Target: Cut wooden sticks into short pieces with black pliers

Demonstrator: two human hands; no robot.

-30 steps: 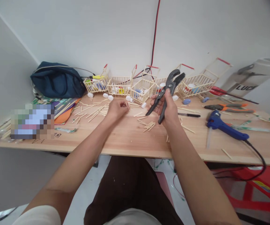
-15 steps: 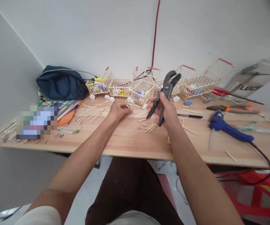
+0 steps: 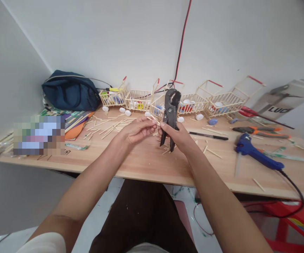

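Note:
My right hand (image 3: 176, 137) is wrapped round a black hand cutter (image 3: 170, 112), its jaws pointing up and its handles slightly apart. Close beside it, my left hand (image 3: 140, 130) pinches a thin wooden stick (image 3: 153, 119) between thumb and fingers. The stick's right end meets the thumb of my right hand. Loose cut wooden sticks (image 3: 112, 127) are scattered on the tabletop left of the hands, and a few more lie under the cutter. Behind the hands stands a row of small stick-built carts (image 3: 138, 100) with white wheels and red handles; the cutter partly covers the middle one.
On the right lie a blue glue gun (image 3: 259, 151), orange-handled pliers (image 3: 259, 131) and a black pen (image 3: 208, 135). A dark blue bag (image 3: 70, 92) stands at the back left, with a blurred phone (image 3: 39, 135) in front. A grey-white carton (image 3: 283, 96) leans at the far right.
The cutter has moved left and lower, turning more upright. My left hand has shifted right with a stick, so both hands now meet. The view has tilted slightly.

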